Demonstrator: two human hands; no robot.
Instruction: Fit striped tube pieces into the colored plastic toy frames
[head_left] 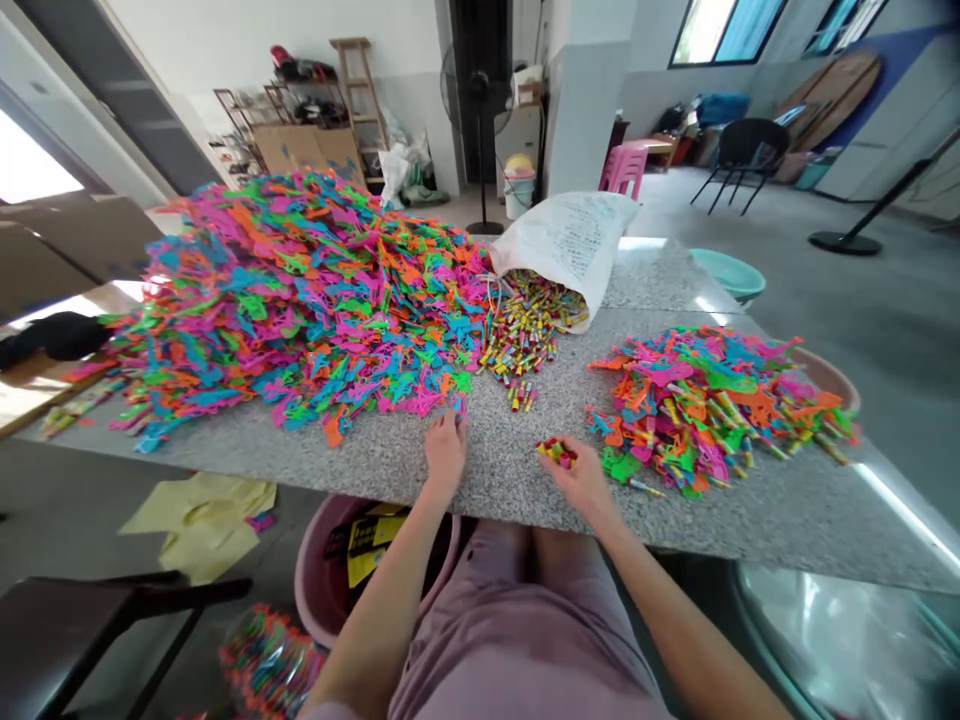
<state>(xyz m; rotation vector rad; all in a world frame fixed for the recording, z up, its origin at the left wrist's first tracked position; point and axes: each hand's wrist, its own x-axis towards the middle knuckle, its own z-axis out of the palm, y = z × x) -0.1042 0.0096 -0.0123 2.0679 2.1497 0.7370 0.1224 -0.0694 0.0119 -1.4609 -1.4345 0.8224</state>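
A large heap of flat plastic pieces (322, 290) in pink, blue, green and orange covers the left of the speckled stone table (495, 470). At its front edge, my left hand (448, 450) has its fingers closed on a small blue plastic piece (459, 405). My right hand (581, 480) is closed around several short yellow-and-red tubes (556, 453), held just above the table. More such tubes (525, 330) spill from a white woven sack (570, 245). Beside my right hand lies a smaller pile (697, 400) of plastic pieces, some with tubes attached.
Below the table's front edge stands a pink basin (315, 580) with black-and-yellow packets. A clear bag of colourful pieces (274, 655) and a dark chair (82, 640) are at the lower left. A large basin with clear plastic (847, 640) stands at the lower right.
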